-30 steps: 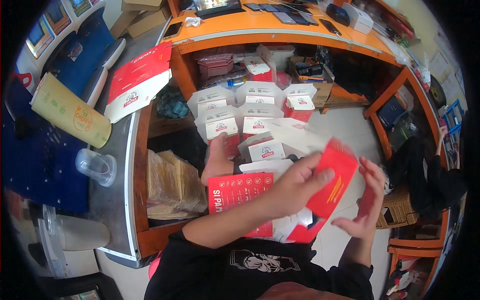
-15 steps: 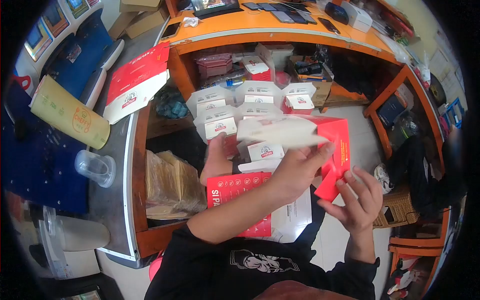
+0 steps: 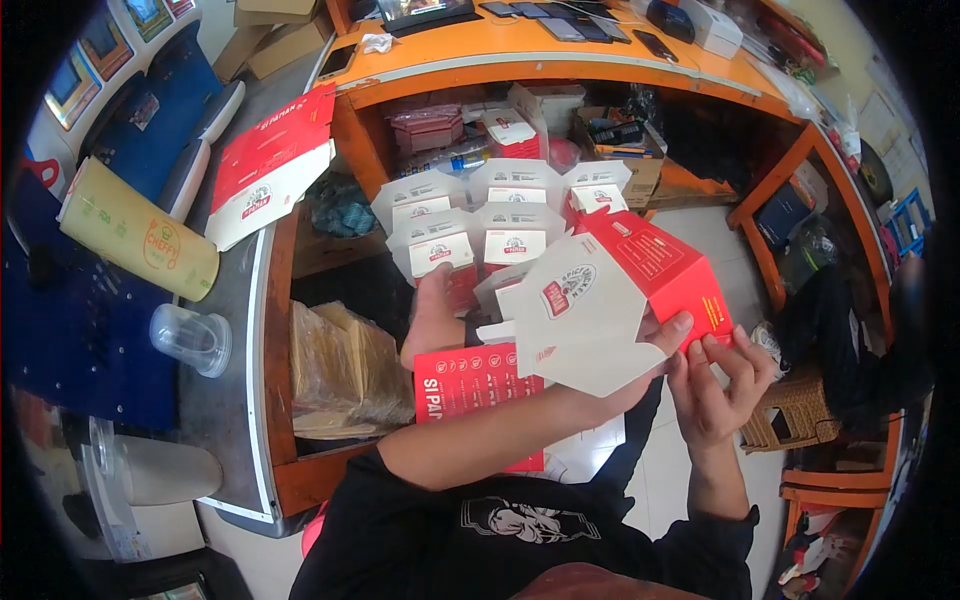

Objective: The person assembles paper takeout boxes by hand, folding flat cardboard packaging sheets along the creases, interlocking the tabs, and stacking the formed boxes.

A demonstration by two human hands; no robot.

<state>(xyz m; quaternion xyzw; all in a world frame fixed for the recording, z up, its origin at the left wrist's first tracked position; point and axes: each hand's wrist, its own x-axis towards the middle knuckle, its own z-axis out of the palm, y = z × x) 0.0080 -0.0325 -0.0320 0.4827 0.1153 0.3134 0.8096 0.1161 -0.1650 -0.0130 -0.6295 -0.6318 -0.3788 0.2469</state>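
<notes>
A partly folded red and white food carton is held up above my lap, its white printed flap facing me. My left hand grips its lower edge, thumb on the face and most fingers hidden behind the flap. My right hand pinches the red side panel at its lower right corner. Flat red cartons lie below my left forearm. Just ahead on the floor, several folded cartons stand in rows with their white lids raised; the held carton covers part of them.
A dark counter at left bears flat cartons, a yellow cup and a clear plastic cup. Plastic-wrapped brown stock sits below it. An orange desk with phones stands ahead. A woven basket is at right.
The held carton has turned so its white printed flap faces me, and its red side has opened into a box shape. My right hand has moved up and right onto its corner.
</notes>
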